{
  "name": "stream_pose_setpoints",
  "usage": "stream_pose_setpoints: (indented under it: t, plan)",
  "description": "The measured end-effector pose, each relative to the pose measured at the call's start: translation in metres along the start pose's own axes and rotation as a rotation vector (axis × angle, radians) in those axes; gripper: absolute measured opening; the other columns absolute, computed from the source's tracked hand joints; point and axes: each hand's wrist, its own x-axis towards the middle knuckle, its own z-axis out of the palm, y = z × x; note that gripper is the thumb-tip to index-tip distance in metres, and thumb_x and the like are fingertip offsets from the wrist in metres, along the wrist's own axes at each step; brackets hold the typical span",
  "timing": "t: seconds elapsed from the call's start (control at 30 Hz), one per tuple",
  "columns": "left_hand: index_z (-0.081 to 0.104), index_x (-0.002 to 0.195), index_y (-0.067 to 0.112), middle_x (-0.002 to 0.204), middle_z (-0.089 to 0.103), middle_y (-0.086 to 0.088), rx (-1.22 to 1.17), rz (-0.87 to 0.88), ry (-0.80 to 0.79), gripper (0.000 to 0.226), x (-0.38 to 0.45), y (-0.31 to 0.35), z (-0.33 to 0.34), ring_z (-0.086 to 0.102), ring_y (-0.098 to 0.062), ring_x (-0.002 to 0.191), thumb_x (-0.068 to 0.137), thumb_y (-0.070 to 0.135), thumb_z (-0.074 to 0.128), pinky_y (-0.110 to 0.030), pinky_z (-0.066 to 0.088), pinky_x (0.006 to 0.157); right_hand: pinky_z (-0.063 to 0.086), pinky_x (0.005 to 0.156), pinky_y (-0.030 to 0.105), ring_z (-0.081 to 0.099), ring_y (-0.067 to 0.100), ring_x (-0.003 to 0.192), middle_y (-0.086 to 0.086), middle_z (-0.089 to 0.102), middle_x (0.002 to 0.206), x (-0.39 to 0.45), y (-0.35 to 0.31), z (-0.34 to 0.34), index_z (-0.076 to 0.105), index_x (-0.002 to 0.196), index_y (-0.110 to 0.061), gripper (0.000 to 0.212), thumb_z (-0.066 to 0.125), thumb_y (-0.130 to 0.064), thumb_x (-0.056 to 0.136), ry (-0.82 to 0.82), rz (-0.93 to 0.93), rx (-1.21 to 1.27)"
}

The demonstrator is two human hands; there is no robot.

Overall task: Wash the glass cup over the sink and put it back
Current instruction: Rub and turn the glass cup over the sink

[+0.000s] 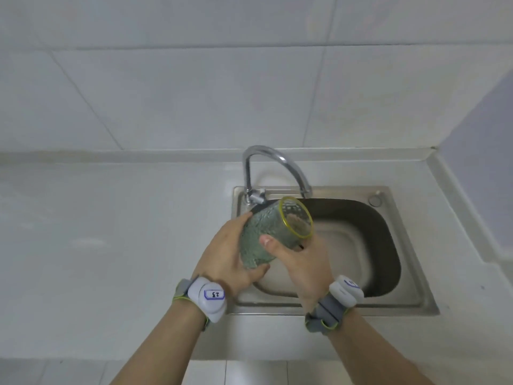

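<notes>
A textured green-grey glass cup with a yellow rim is tilted on its side over the left part of the steel sink, its mouth pointing up and to the right, just under the tap spout. My left hand cups its base and lower side. My right hand grips it nearer the rim, with the thumb lying across the cup's wall. No water stream can be made out from the chrome tap.
The sink is set into a white countertop that runs wide to the left. White tiled wall stands behind. A raised ledge borders the counter on the right. A small round plug fitting sits at the sink's back right corner.
</notes>
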Motion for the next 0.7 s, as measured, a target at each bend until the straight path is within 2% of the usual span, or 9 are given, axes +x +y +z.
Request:
stream_pose_setpoints:
  t: [0.1, 0.17, 0.23, 0.37, 0.5, 0.57, 0.7]
  plan:
    - [0.031, 0.148, 0.022, 0.142, 0.048, 0.002, 0.096, 0.041, -0.07, 0.1, 0.009, 0.02, 0.008, 0.043, -0.013, 0.131, 0.064, 0.042, 0.082, -0.018, 0.029, 0.106, 0.062, 0.091, 0.04, 0.077, 0.018, 0.101, 0.004, 0.082, 0.106, 0.0, 0.01, -0.023, 0.076, 0.112, -0.013, 0.047, 0.091, -0.021, 0.069, 0.055, 0.046, 0.096]
    - [0.031, 0.148, 0.019, 0.142, 0.049, -0.001, 0.154, 0.075, -0.107, 0.1, 0.014, 0.033, 0.01, 0.044, -0.016, 0.131, 0.064, 0.042, 0.081, -0.019, 0.03, 0.106, 0.059, 0.097, 0.047, 0.076, 0.025, 0.105, 0.008, 0.082, 0.109, 0.001, 0.013, -0.032, 0.075, 0.112, -0.01, 0.049, 0.09, -0.023, 0.067, 0.074, 0.074, 0.195]
    - [0.032, 0.147, 0.018, 0.142, 0.049, -0.002, 0.216, 0.093, -0.147, 0.1, 0.02, 0.044, 0.011, 0.045, -0.019, 0.131, 0.064, 0.042, 0.081, -0.02, 0.03, 0.107, 0.058, 0.097, 0.047, 0.075, 0.029, 0.108, 0.013, 0.08, 0.112, 0.003, 0.017, -0.041, 0.074, 0.115, -0.007, 0.053, 0.09, -0.023, 0.067, 0.064, 0.113, 0.311]
    - [0.034, 0.147, 0.018, 0.141, 0.052, -0.003, 0.357, 0.129, -0.201, 0.1, 0.032, 0.062, 0.016, 0.047, -0.022, 0.13, 0.061, 0.045, 0.079, -0.024, 0.033, 0.109, 0.06, 0.081, 0.032, 0.073, 0.03, 0.111, 0.018, 0.076, 0.122, 0.006, 0.022, -0.057, 0.069, 0.125, -0.002, 0.063, 0.089, -0.02, 0.068, 0.009, 0.233, 0.56]
    - [0.036, 0.146, 0.02, 0.139, 0.054, -0.003, 0.485, 0.154, -0.226, 0.102, 0.044, 0.07, 0.021, 0.051, -0.025, 0.126, 0.058, 0.049, 0.078, -0.037, 0.043, 0.106, 0.06, 0.085, 0.036, 0.072, 0.03, 0.112, 0.018, 0.074, 0.126, 0.012, 0.028, -0.063, 0.069, 0.125, -0.004, 0.063, 0.086, -0.018, 0.067, -0.001, 0.332, 0.734]
    - [0.034, 0.147, 0.022, 0.14, 0.052, -0.001, 0.552, 0.158, -0.268, 0.101, 0.051, 0.076, 0.026, 0.05, -0.024, 0.128, 0.059, 0.05, 0.078, -0.038, 0.042, 0.107, 0.062, 0.082, 0.035, 0.074, 0.027, 0.106, 0.016, 0.076, 0.122, 0.014, 0.03, -0.067, 0.07, 0.122, -0.006, 0.059, 0.084, -0.018, 0.066, 0.008, 0.374, 0.809]
    - [0.032, 0.146, 0.027, 0.141, 0.052, 0.004, 0.658, 0.163, -0.327, 0.1, 0.066, 0.078, 0.036, 0.049, -0.021, 0.129, 0.059, 0.05, 0.077, -0.036, 0.041, 0.109, 0.058, 0.096, 0.041, 0.074, 0.025, 0.106, 0.012, 0.078, 0.119, 0.018, 0.035, -0.072, 0.066, 0.129, -0.008, 0.063, 0.081, -0.022, 0.069, 0.027, 0.44, 0.913]
